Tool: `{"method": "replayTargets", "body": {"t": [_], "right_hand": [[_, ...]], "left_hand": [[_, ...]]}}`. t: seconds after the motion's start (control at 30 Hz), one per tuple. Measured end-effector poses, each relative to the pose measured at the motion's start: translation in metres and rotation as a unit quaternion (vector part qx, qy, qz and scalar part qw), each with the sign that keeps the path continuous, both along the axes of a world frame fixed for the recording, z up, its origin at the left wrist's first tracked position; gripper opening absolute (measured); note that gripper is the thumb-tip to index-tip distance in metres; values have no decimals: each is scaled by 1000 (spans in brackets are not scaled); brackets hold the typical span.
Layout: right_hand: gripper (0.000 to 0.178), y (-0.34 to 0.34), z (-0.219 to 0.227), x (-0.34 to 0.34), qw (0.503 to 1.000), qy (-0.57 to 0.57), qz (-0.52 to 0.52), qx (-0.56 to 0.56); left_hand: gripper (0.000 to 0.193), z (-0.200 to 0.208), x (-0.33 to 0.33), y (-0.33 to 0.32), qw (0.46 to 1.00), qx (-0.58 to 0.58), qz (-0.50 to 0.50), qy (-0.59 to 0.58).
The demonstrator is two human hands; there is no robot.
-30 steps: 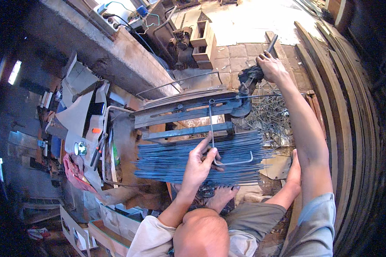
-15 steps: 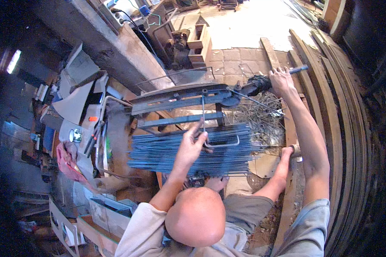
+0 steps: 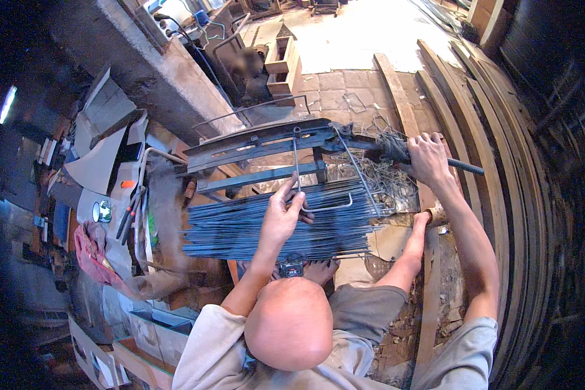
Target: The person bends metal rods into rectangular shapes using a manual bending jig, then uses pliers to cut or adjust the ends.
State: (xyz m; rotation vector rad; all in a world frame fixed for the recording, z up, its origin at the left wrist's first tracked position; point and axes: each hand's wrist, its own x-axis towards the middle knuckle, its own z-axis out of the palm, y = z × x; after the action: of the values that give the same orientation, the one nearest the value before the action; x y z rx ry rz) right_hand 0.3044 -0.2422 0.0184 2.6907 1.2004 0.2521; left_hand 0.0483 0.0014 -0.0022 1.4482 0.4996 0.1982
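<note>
My left hand (image 3: 282, 213) pinches a thin steel rod (image 3: 297, 162) bent into an open rectangular shape with a small hooked end. The rod's upper part lies against a dark metal bending bench (image 3: 260, 184). Its other leg (image 3: 357, 166) slants down and right from the bench's right end. My right hand (image 3: 429, 159) is wrapped round a lever bar (image 3: 467, 167), whose dark end sticks out to the right. Below the left hand lies a thick bundle of straight bluish rods (image 3: 240, 227).
A tangle of wire scraps (image 3: 393, 185) lies beyond the bundle's right end. Long timber planks (image 3: 435, 84) run along the right. Wooden boxes (image 3: 283, 62) stand at the far side. On the left are a cup (image 3: 101, 211), pliers-like tools (image 3: 129, 214) and a red cloth (image 3: 92, 250).
My right hand has swung the lever bar toward me. The rod's right leg has turned downward with it, now pointing much more steeply. My left hand keeps its hold on the rod.
</note>
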Motion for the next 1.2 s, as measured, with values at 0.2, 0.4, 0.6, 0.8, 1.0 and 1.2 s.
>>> {"method": "replayTargets", "body": {"t": [0.2, 0.4, 0.6, 0.8, 1.0, 1.2], "right_hand": [[50, -8, -17, -11, 1000, -16, -4, 19], [43, -9, -15, -22, 999, -36, -11, 4], [44, -3, 5, -35, 1000, 11, -22, 12], [25, -2, 5, -44, 1000, -13, -19, 17], [41, -4, 2, -44, 1000, -6, -18, 22], [25, 2, 5, -45, 999, -7, -30, 23]], "left_hand": [[56, 2, -2, 0, 1000, 21, -11, 18], [57, 9, -3, -4, 999, 16, -14, 23], [58, 5, -3, -2, 1000, 5, -17, 16], [58, 4, -4, -3, 1000, 5, -19, 4], [58, 1, -4, -4, 1000, -14, -3, 3], [57, 3, -2, -5, 1000, -15, 4, 5]]}}
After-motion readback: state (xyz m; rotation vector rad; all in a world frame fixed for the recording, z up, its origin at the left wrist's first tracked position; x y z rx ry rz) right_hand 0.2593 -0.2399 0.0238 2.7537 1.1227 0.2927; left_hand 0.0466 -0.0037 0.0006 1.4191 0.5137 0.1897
